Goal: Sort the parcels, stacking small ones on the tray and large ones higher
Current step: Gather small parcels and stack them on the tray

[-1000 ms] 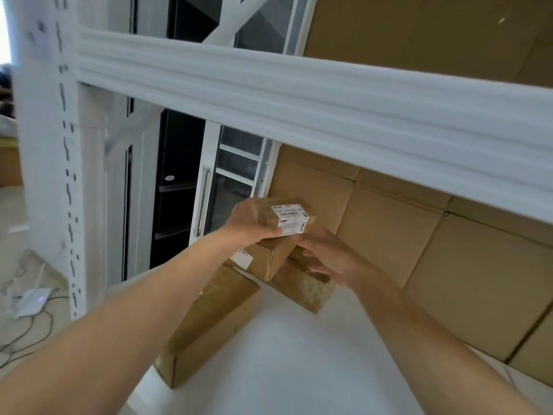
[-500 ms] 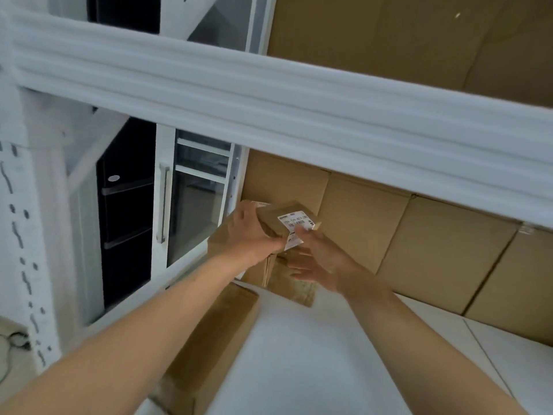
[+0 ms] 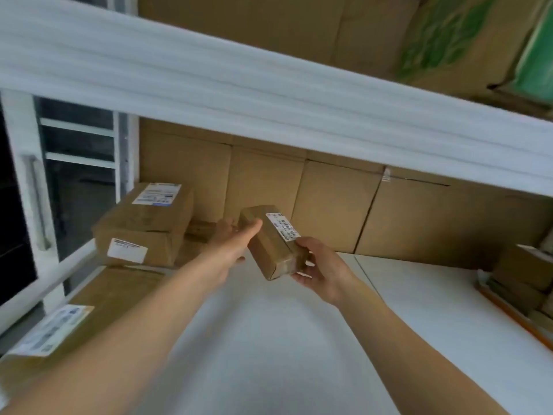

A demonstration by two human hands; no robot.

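Note:
A small brown parcel (image 3: 270,244) with a white label is held in the air above the white shelf (image 3: 269,339). My left hand (image 3: 235,244) holds its far left end, thumb on top. My right hand (image 3: 318,269) grips its near right end from below. To the left a larger labelled parcel (image 3: 146,223) sits on a stack. A long flat parcel (image 3: 89,313) lies at the shelf's left edge. An orange-rimmed tray (image 3: 508,313) with small boxes shows at the far right.
A white shelf beam (image 3: 269,94) crosses overhead, with big cartons (image 3: 299,34) on the level above. Flat cardboard (image 3: 329,205) lines the back of the shelf. A white-framed glass door (image 3: 33,205) stands to the left.
The small parcel has come away from the stack at the left and now hangs to the right over the shelf, in both hands. The view has swung right, showing the tray.

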